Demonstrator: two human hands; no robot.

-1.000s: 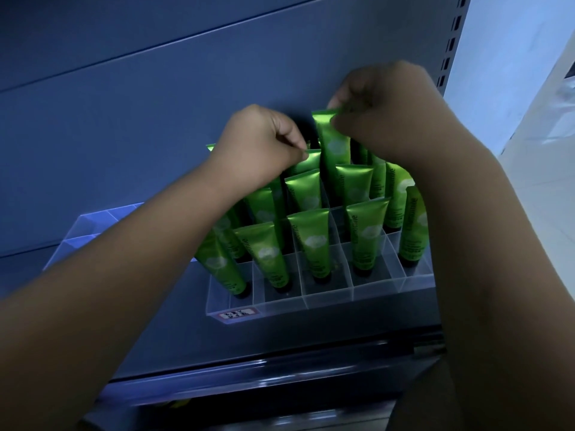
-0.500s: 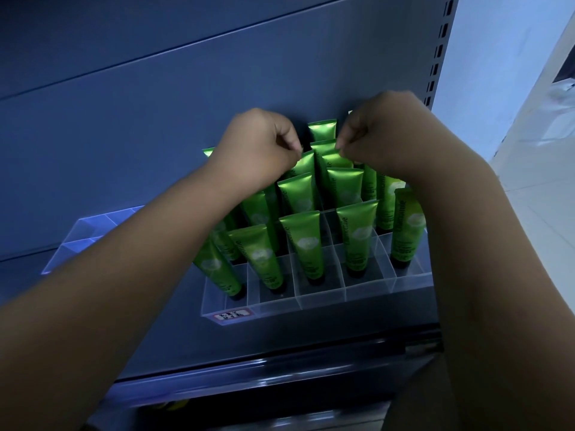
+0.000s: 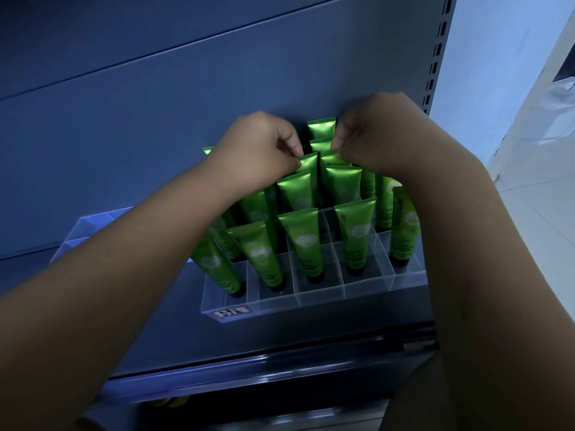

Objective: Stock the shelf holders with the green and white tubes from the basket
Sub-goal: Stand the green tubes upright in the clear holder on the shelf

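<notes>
Several green tubes with white flower marks stand cap down in the cells of a clear divided holder on the shelf. My left hand reaches over the left rows and pinches the crimped top of a middle-row tube between thumb and fingers. My right hand is curled over the back right rows, its fingertips pinching the top edge of a back-row tube. One more tube top shows between the two hands. The basket is out of view.
A second clear holder sits to the left, mostly behind my left forearm. A red and white price label is stuck on the holder's front. The blue shelf back panel rises close behind, and a lower shelf edge runs below.
My right hand has come down with the tube it held raised, and that tube now sits among the back rows. My left hand has kept its pinch in nearly the same place.
</notes>
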